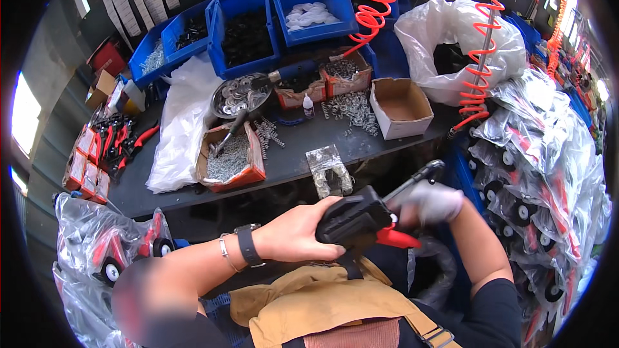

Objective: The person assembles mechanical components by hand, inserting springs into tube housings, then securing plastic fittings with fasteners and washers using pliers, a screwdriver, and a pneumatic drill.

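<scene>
My left hand [300,233] is closed around a black plastic tool body [353,219] with a red lever [397,237], held above my lap in front of the bench. A dark metal rod [416,179] with a rounded end slants up and right from beside it. My right hand [431,203], in a pale glove, is curled next to the rod and the red lever. Motion blurs its fingers, and whatever they grip is hidden. Just beyond the tool body, a U-shaped metal fixture [329,171] sits at the bench edge.
Open boxes of small metal parts [231,158] and an open white carton [401,111] stand on the dark bench [290,148]. Behind them are blue bins [314,9]. A red coiled hose [480,58] hangs at right. Plastic-wrapped wheeled parts [535,174] are piled on the right.
</scene>
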